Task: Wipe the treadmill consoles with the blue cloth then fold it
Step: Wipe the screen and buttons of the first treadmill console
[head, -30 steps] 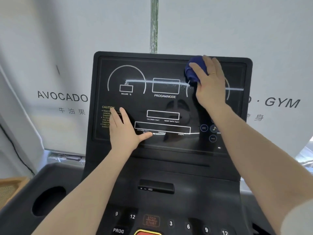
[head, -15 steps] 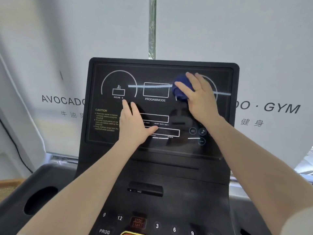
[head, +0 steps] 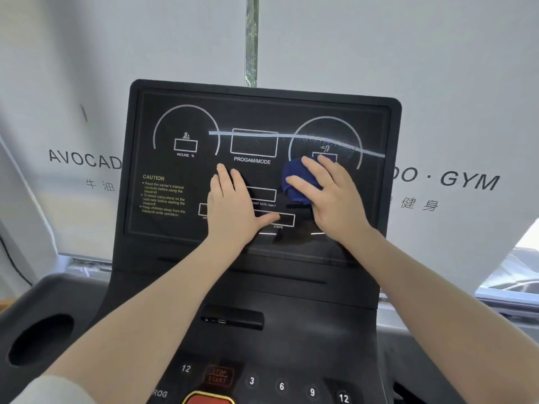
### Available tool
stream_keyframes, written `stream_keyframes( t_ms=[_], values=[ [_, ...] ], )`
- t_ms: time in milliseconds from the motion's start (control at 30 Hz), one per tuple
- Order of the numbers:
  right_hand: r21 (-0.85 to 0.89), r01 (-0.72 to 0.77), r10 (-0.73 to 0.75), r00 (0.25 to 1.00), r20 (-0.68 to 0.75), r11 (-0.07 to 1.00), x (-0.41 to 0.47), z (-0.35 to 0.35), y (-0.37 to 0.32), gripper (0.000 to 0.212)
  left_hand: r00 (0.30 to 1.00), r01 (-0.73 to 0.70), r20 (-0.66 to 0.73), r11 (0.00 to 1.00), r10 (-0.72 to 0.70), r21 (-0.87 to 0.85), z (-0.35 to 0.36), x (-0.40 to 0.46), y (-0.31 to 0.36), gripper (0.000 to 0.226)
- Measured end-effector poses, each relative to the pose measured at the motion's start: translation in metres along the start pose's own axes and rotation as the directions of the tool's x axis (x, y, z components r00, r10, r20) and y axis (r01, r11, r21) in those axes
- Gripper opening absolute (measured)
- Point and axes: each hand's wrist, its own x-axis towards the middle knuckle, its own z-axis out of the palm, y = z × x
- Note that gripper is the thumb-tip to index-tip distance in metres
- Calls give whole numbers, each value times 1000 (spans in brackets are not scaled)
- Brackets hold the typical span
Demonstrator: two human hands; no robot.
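Note:
The black treadmill console stands upright in front of me, its glossy screen printed with white dials and boxes. My right hand holds the bunched blue cloth against the screen's right half, just under the right dial, with the fingers draped over the cloth. My left hand lies flat on the middle of the screen, fingers straight and thumb spread to the right. A pale reflected streak crosses the upper screen.
Below the screen are a small slot, a stop/start button, number keys and a red button. A round cup holder sits at the lower left. A white lettered wall is right behind the console.
My right hand has carried the cloth down and to the left from the screen's top right corner. My left hand has slid to the right across the screen.

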Motion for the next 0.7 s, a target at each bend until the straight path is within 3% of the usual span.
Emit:
stream_keyframes(
  t_ms=[67, 167, 367, 433, 600, 700],
  values=[
    [-16, -11, 11, 1000, -12, 1000, 9, -4, 15, 46, 1000, -9, -1, 1000, 9, 28, 1, 0, 1, 118],
    [-17, -171, 170, 983, -73, 985, 30, -17, 47, 45, 1000, -13, 4, 998, 13, 60, 1, 1, -1, 118],
    [78, -446, 453, 879, -149, 892, 47, -31, 68, 51, 1000, -28, 2, 996, 28, 81, 1, -1, -3, 114],
    [70, -421, 427, 888, -174, 904, 27, -21, 44, 52, 1000, -24, -1, 997, 25, 78, 1, -2, -3, 113],
    [-17, -154, 153, 987, -55, 988, -21, -22, 28, 46, 1000, -12, 3, 998, 11, 61, 3, -3, -2, 113],
    [-41, -237, 232, 968, -95, 971, -12, -29, 48, 45, 1000, -19, 3, 998, 19, 51, 4, -3, -3, 113]
  ],
)
